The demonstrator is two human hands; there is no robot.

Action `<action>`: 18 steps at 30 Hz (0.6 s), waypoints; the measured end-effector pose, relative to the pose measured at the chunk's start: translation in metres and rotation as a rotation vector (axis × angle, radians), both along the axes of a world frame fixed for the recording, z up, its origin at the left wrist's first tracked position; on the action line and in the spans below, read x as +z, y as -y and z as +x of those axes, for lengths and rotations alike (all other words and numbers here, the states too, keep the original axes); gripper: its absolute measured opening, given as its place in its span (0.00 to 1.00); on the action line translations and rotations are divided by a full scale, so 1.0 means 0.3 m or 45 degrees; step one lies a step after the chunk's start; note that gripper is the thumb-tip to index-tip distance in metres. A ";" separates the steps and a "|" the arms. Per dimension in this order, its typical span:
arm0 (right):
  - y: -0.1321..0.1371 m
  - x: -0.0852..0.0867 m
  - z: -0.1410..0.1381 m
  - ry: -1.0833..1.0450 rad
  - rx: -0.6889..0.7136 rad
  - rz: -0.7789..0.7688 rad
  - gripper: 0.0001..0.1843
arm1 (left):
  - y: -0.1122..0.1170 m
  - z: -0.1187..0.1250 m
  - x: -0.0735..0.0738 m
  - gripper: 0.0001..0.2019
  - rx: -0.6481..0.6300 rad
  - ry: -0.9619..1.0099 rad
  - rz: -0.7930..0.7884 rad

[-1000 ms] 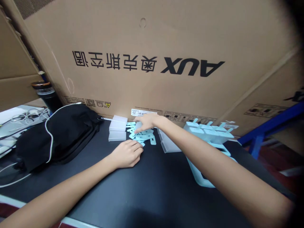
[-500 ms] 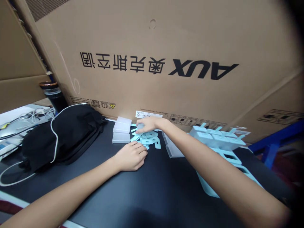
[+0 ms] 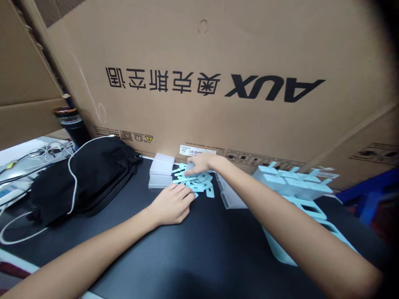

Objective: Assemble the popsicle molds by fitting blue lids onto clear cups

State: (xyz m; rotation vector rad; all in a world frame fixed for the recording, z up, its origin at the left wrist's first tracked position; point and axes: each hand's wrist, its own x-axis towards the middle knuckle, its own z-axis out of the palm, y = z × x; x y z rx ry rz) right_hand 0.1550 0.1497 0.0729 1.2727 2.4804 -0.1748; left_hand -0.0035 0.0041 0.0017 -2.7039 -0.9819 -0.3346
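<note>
A loose pile of light blue plastic sticks (image 3: 199,182), some with oblong slots, lies by the foot of the big carton. My right hand (image 3: 202,162) reaches over its far side, thumb and fingers closed around something pale and partly hidden. My left hand (image 3: 173,203) rests on the black table at the pile's near edge. Its fingers are curled down, and one stick's end shows beside them; whatever they hold is hidden. Translucent white plastic covers (image 3: 161,171) lie left of the pile. Another translucent cover (image 3: 232,195) lies to the right, partly behind my right forearm.
Light blue ice pop moulds (image 3: 285,182) with upright sticks stand at the right, beside a light blue slotted frame (image 3: 280,249). On the left are a black bag (image 3: 84,178), a white cable and a dark bottle (image 3: 75,126). A large carton (image 3: 199,50) walls off the back.
The view has shifted slightly, so the pile and moulds appear a little further right. My right hand stays over the pile's far side; my left hand has barely moved.
</note>
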 end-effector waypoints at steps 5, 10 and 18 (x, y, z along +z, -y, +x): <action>0.057 0.052 0.039 -0.095 -0.018 0.129 0.47 | -0.012 -0.020 0.018 0.11 0.213 0.015 0.107; 0.145 0.103 0.133 0.011 -0.047 0.124 0.41 | -0.068 -0.008 0.064 0.10 0.466 -0.047 0.172; 0.372 0.076 0.238 -0.055 -0.035 0.407 0.18 | -0.225 0.064 0.091 0.11 0.489 -0.260 0.054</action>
